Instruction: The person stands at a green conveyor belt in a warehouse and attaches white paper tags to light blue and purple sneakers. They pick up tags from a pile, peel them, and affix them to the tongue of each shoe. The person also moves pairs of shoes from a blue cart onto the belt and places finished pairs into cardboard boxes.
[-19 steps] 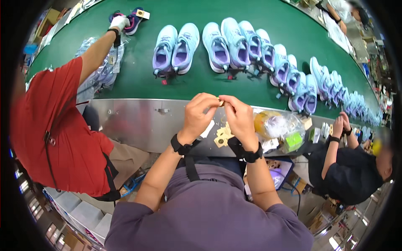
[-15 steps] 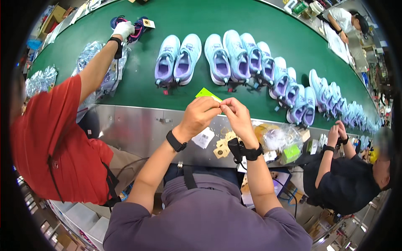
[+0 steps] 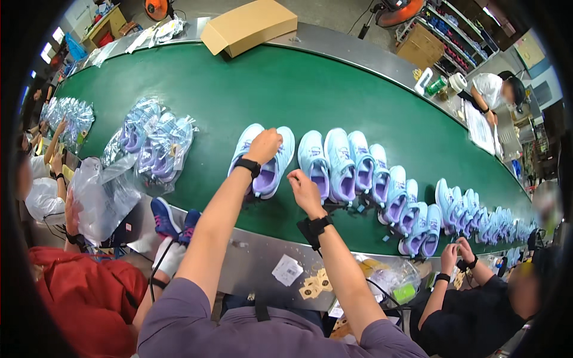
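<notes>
My left hand [image 3: 263,145] rests on top of a pair of light blue and lilac sneakers [image 3: 267,157] standing on the green conveyor belt [image 3: 250,89], fingers curled over the shoe. My right hand [image 3: 304,190] hovers just right of that pair, fingers bent near the shoe's heel; whether it holds anything small I cannot tell. Both wrists wear black bands. A long row of similar sneakers [image 3: 382,185] runs to the right along the belt.
Bagged sneakers [image 3: 152,146] lie on the belt at left. A person in red [image 3: 77,292] handles a plastic bag [image 3: 101,197] and dark blue shoes [image 3: 170,221]. Paper tags [image 3: 310,285] lie on the metal edge [image 3: 256,256]. A cardboard box [image 3: 248,25] sits far back. Another worker [image 3: 471,310] sits at right.
Both my hands have left the metal edge, where they were held together, and reached forward onto the belt to the nearest sneaker pair. The view has shifted up the belt.
</notes>
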The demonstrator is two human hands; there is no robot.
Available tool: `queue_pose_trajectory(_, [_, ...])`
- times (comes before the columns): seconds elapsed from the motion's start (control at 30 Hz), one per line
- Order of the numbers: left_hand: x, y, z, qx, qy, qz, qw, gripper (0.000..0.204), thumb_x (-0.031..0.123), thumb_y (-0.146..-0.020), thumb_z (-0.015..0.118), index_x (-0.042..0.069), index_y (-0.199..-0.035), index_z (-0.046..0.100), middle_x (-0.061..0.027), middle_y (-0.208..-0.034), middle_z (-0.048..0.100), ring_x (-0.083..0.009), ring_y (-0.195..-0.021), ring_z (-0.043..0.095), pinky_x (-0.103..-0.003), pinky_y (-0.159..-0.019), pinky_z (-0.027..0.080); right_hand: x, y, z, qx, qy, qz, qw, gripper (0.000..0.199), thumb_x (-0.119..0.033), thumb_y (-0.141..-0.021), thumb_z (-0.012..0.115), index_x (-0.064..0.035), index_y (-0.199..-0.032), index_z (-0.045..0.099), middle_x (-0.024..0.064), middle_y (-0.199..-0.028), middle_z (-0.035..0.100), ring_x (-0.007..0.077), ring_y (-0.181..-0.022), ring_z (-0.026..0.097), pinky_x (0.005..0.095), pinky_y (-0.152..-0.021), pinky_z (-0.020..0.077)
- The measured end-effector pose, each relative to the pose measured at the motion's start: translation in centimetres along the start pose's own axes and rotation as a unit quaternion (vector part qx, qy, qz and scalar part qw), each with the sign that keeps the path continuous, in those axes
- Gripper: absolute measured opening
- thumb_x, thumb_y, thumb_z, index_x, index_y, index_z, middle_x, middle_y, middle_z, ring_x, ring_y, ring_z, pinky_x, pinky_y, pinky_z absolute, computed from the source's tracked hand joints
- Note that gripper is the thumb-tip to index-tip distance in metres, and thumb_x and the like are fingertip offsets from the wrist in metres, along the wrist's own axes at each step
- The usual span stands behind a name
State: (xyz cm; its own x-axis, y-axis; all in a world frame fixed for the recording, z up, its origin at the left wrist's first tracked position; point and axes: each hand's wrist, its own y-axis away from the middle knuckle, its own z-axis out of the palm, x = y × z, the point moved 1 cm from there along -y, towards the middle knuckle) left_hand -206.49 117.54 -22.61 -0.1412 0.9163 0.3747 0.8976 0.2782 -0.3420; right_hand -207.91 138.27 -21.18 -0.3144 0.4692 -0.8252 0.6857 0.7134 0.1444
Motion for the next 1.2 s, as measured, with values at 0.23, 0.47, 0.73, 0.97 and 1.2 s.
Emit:
queue_pose_trajectory(0.23, [-2.6, -3.9, 0.1, -0.399, 0.249, -0.097, 0.877, 0.016, 0.011, -0.068, 0.067, 0.001, -0.081, 0.069, -0.0104, -0.074, 0.068, -0.0180, -0.062, 0.063, -0.030, -0.058, 0.051, 2.5, -6.0, 1.6, 0.052, 0.048, 0.024, 0.997, 0.021, -0.014, -0.085, 0.046, -0.0124, -0.105, 0.052, 0.0164, -0.080, 0.065, 0.0387, -0.078, 0.061, 0.0490, -0.067, 0.0441])
queue_pose_trajectory(0.47, [-3.1, -3.8, -0.2, -0.476, 0.214, -0.056, 0.851, 0.020, 0.009, -0.068, 0.069, 0.002, -0.087, 0.071, -0.0082, -0.071, 0.068, -0.0148, -0.059, 0.061, -0.028, -0.053, 0.049, 1.2, -8.0, 2.7, 0.077, 0.122, -0.003, 0.990, 0.014, -0.021, -0.082, 0.054, -0.0109, -0.088, 0.061, 0.0166, -0.076, 0.065, 0.0386, -0.074, 0.062, 0.0474, -0.064, 0.0473])
queue_pose_trajectory(0.73, [-2.5, -0.9, -0.8, -0.243, 0.285, -0.064, 0.925, 0.015, 0.012, -0.067, 0.067, 0.002, -0.077, 0.069, -0.0100, -0.067, 0.065, -0.0183, -0.065, 0.063, -0.030, -0.062, 0.049, 0.5, -8.1, 1.6, 0.022, 0.097, -0.003, 0.995, 0.017, -0.026, -0.081, 0.058, -0.0145, -0.089, 0.067, 0.0110, -0.076, 0.067, 0.0344, -0.076, 0.063, 0.0434, -0.065, 0.0485])
queue_pose_trajectory(0.97, [-1.2, -1.3, -1.2, -0.254, 0.194, -0.051, 0.946, 0.009, 0.006, -0.067, 0.062, 0.001, -0.074, 0.064, -0.0126, -0.070, 0.065, -0.0238, -0.063, 0.061, -0.034, -0.059, 0.047, -0.6, -8.7, 1.7, 0.033, 0.150, -0.044, 0.987, 0.020, -0.025, -0.086, 0.054, -0.0077, -0.095, 0.061, 0.0174, -0.080, 0.064, 0.0383, -0.076, 0.061, 0.0477, -0.067, 0.0474])
queue_pose_trajectory(1.2, [1.1, 0.0, -1.6, -0.149, 0.138, -0.104, 0.974, 0.017, 0.001, -0.077, 0.055, 0.000, -0.093, 0.062, -0.0150, -0.082, 0.064, -0.0276, -0.075, 0.062, -0.035, -0.069, 0.048, 0.4, -9.5, 0.5, 0.082, -0.068, -0.061, 0.992, 0.018, -0.016, -0.087, 0.057, 0.0003, -0.095, 0.056, 0.0146, -0.088, 0.061, 0.0292, -0.074, 0.063, 0.0391, -0.065, 0.0503])
